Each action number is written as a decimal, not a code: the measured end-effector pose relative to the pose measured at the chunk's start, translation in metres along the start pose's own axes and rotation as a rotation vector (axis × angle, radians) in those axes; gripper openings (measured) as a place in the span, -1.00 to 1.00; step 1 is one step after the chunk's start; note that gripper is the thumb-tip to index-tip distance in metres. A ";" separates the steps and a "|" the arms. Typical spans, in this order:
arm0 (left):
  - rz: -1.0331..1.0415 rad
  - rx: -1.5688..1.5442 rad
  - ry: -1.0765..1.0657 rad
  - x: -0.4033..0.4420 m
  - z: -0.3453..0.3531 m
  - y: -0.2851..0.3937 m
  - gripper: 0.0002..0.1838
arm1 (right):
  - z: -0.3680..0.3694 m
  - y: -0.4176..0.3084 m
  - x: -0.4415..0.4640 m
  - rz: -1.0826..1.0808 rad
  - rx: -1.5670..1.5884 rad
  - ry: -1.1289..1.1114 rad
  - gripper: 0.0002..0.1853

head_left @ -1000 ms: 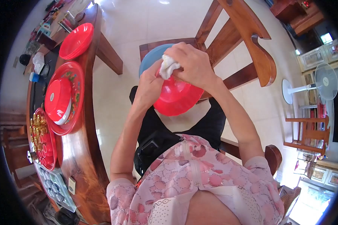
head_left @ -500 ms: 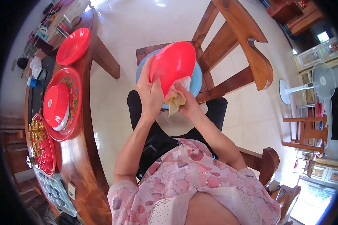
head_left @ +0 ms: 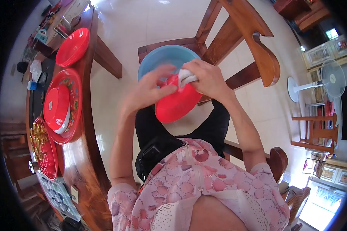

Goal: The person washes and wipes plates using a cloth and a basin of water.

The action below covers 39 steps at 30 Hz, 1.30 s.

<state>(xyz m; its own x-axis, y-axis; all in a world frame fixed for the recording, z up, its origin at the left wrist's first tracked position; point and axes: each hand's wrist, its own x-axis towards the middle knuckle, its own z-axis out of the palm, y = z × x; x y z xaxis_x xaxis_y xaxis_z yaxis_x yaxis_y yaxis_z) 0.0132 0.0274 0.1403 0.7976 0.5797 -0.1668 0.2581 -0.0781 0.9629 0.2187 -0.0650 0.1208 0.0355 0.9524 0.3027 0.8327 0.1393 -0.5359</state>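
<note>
A shiny red plastic bowl (head_left: 177,104) is tilted over my lap. My right hand (head_left: 207,78) grips its far rim through a folded whitish cloth (head_left: 187,78). My left hand (head_left: 148,89), blurred by motion, is at the bowl's left far edge with thumb and fingers apart; whether it touches the rim is unclear. Just beyond both hands, a light blue basin (head_left: 158,57) rests on a wooden chair seat (head_left: 150,49).
On the wooden table (head_left: 83,154) at left are stacked red dishes (head_left: 73,47), a patterned red tray (head_left: 76,82) holding an upturned red bowl (head_left: 56,106), and a red tray of small gold cups (head_left: 37,139). The chair's backrest (head_left: 254,34) rises at right.
The red bowl has come down toward my lap and turned. My right hand has moved up to its far rim with the cloth. My left hand has loosened its earlier hold.
</note>
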 end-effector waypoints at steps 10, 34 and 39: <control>0.164 -0.363 0.371 0.013 0.026 -0.026 -0.44 | 0.024 0.024 -0.002 0.281 0.336 0.206 -0.68; 0.179 -0.158 0.234 0.012 0.022 -0.032 -0.62 | -0.006 0.020 -0.001 0.416 0.208 -0.062 -0.51; -0.060 -0.645 0.473 0.019 0.021 -0.039 -0.70 | 0.028 0.008 -0.017 0.213 0.045 0.144 -0.30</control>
<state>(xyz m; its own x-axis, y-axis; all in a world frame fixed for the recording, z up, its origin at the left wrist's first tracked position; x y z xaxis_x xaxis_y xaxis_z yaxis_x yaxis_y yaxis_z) 0.0298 0.0248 0.0947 0.4395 0.8617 -0.2536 -0.1878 0.3642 0.9122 0.2097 -0.0724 0.0897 0.2886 0.9134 0.2869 0.7726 -0.0452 -0.6332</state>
